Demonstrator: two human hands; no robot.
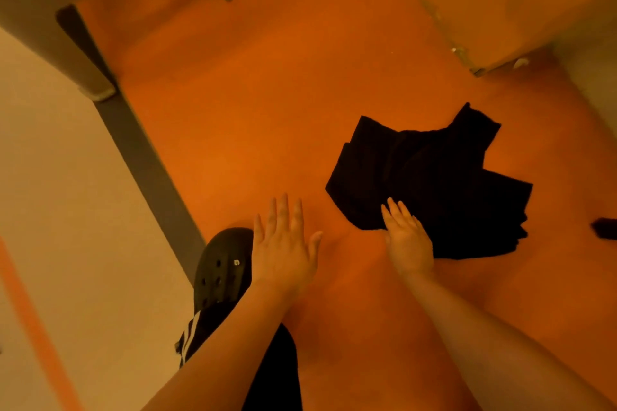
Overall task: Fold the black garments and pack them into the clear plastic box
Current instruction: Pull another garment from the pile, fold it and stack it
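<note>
My right hand [408,237] lies flat, fingers straight, pressing on the near edge of the black garment [430,183]; nothing is clenched. My left hand [283,243] is spread open, palm down, holding nothing, just beside the garment's left side but apart from it, over the orange floor [267,103]. The garment lies in a loose, partly folded heap on that floor, right of centre. Below my left hand is my black shoe [222,269], with a striped trouser cuff [188,337] near it. A small dark shape [606,227] sits at the right edge; it may be more black cloth, but I cannot tell. Grey furniture legs [96,70] stand at upper left.
</note>
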